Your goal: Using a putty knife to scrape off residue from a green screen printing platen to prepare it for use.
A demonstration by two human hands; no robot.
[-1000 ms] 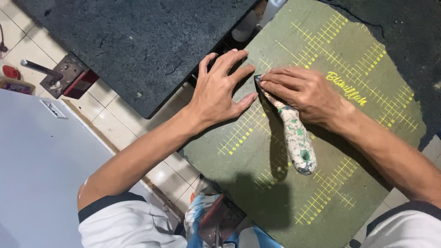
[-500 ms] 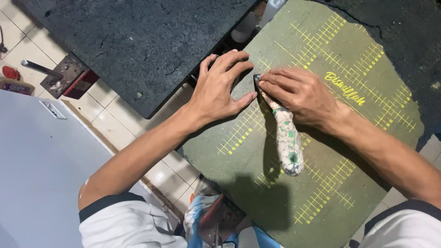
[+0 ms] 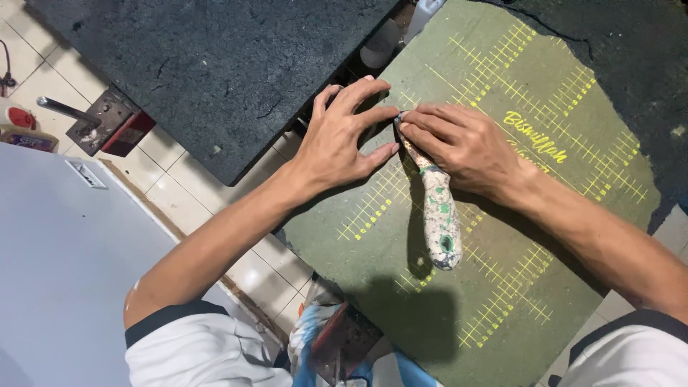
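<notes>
On the green gridded board [image 3: 502, 236], I see a paint-flecked tool [image 3: 438, 215] lying handle-near.
My right hand [image 3: 466, 147] has its fingers pinching the tool's far tip; my left hand [image 3: 340, 140] lies flat, fingers spread, touching beside it. A dark slab [image 3: 215, 64] sits far-left.

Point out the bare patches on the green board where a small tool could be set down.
Free: the green board below the right forearm, beside the scraper handle, and its upper corner above the right hand. Crowded: the middle, where the left hand and right hand meet.
</notes>
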